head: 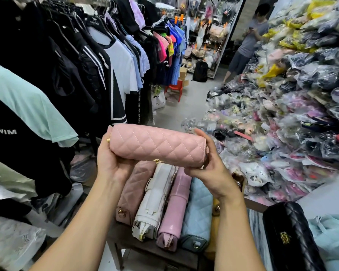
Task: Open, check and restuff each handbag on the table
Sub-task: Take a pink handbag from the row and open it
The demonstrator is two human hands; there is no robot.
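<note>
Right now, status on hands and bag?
Left hand and right hand grip pink quilted handbag by its ends. Clasp shut. Nothing in the way.

Seven handbags (158, 146), two hands (111, 159), one table (145, 249).

Crowded clothing shop under even indoor light. Along the left, a long clothes rack (70, 55) packed with hanging shirts in black, white, mint and blue, brighter pinks and yellows further back. Bare grey floor (192, 98) running down the middle as a narrow aisle. On the right, a sloping heap of plastic-wrapped goods (294, 106), banked high against the wall. At the far end: a red plastic stool (174, 89), a cardboard box (182, 72), a black backpack (200, 71) on the floor, wire shelving (209, 36) hung with bagged items, and a person (249, 42) standing beside the heap.
</note>
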